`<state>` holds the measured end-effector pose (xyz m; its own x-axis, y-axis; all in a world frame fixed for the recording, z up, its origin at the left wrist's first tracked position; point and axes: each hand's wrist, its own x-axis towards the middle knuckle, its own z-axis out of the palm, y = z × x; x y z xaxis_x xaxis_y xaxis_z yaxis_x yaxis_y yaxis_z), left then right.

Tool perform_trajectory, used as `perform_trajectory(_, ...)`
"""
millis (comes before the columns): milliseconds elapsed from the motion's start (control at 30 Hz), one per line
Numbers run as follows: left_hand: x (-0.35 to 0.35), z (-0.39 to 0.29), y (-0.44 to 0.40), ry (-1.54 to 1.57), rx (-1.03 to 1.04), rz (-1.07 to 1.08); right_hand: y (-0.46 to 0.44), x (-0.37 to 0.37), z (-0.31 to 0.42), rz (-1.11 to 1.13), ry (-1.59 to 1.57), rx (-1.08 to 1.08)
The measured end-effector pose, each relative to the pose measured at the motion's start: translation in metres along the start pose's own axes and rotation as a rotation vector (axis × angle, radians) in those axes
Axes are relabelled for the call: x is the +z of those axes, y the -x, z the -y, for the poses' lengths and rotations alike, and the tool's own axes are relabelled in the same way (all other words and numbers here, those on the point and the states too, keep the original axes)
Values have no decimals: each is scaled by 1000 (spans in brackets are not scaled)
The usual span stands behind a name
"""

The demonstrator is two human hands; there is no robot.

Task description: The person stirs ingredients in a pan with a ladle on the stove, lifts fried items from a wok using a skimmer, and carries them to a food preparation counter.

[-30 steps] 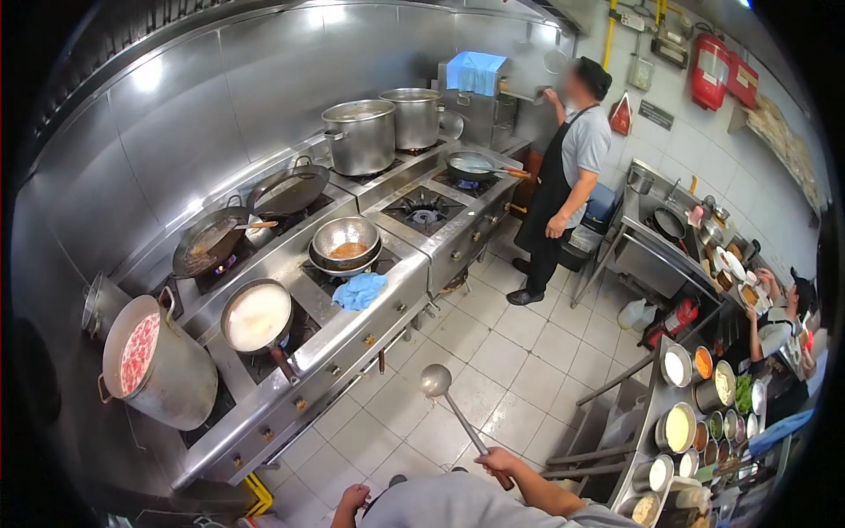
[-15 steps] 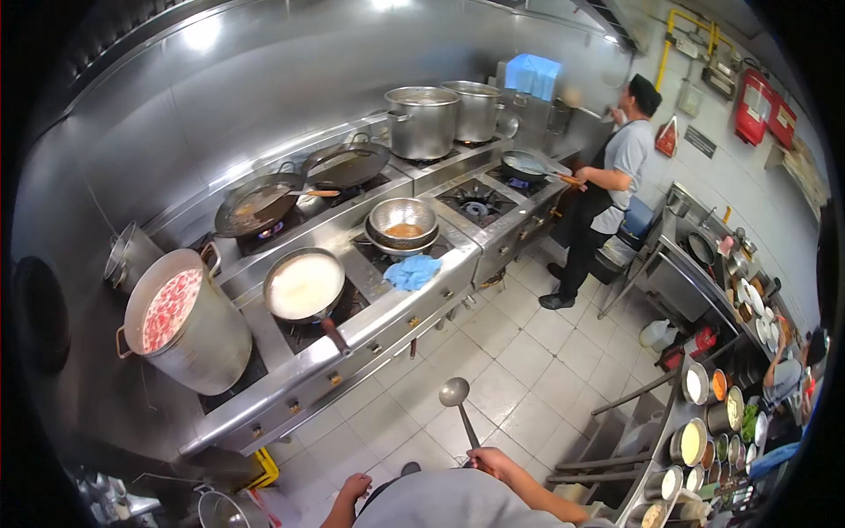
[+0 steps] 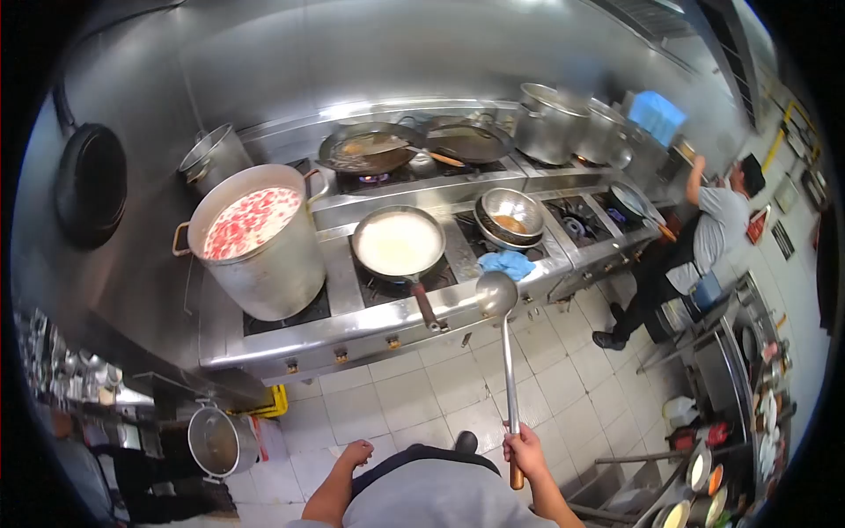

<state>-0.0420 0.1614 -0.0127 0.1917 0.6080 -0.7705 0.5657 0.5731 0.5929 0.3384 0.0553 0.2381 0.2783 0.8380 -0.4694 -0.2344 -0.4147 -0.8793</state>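
My right hand [image 3: 525,449] is wrapped round the handle of a long metal ladle [image 3: 510,370], near its wooden end. The ladle's bowl points up and forward, in front of the stove's edge. At my left side, my left hand [image 3: 356,453] hangs with its fingers curled in and nothing visible in them. Beyond the ladle, a frying pan [image 3: 399,242] full of pale creamy liquid sits on a burner, its handle towards me. A tall stockpot [image 3: 264,255] with red and white contents stands to its left. Right of the pan lies a blue cloth [image 3: 506,264] beside stacked metal bowls [image 3: 510,214].
Two woks [image 3: 365,148] and large pots [image 3: 550,123] line the back burners. At the far right another person [image 3: 717,220] works by a smaller pan [image 3: 628,202]. A pot [image 3: 220,442] stands low on the left, and food containers [image 3: 700,466] sit lower right.
My view has turned left and closer to the stove. The ladle has been raised, its bowl now at the stove's front edge. The other person has lifted an arm and let go of the pan handle.
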Motion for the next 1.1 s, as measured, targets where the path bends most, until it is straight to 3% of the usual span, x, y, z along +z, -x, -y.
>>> perform_trajectory(233,9,45,24,127,-37,-55,-42,35,67,157,65,-135)
perform_trajectory(467,17,52,44,87,-98,-54,-100,40,129,165,676,-266)
perform_trajectory(700,19,30,35,127,-43,-91,-136,41,181,266,1006,-293)
perform_trajectory(833,16,29,28,155,-37,-110,-152,39,211,321,1174,-416)
perform_trajectory(1100,13,48,43,185,-89,-161,-179,43,246,349,1300,-350)
